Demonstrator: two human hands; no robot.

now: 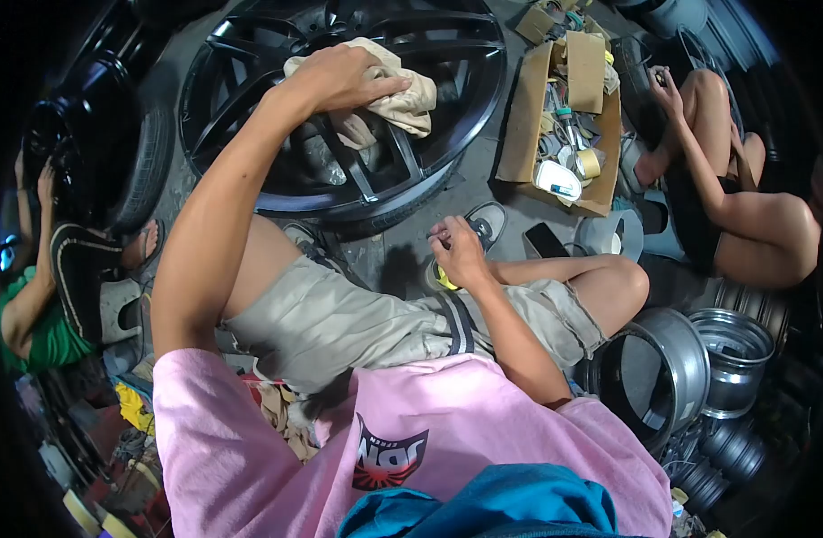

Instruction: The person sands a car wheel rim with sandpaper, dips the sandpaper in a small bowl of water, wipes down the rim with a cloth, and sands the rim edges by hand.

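Observation:
My left hand [344, 79] is closed on a crumpled beige cloth [402, 99], pressing it against the spokes of a black alloy wheel [470, 67]. The wheel lies flat on the floor, with a tyre edge [411, 208] visible beneath its rim. Over my lap, beside a grey shoe [487, 224], my right hand [462, 254] is curled with its fingers pressed together. Whatever may be between those fingers is too small to make out. A bright yellow patch [444, 278] shows just under this hand.
Right of the wheel stands an open cardboard box [523, 117] of tapes and tools. A phone [544, 240] lies near my right knee. Bare metal rims [689, 359] are stacked at right. One person [743, 206] sits at right, another in green [52, 305] at left beside a tyre [147, 166].

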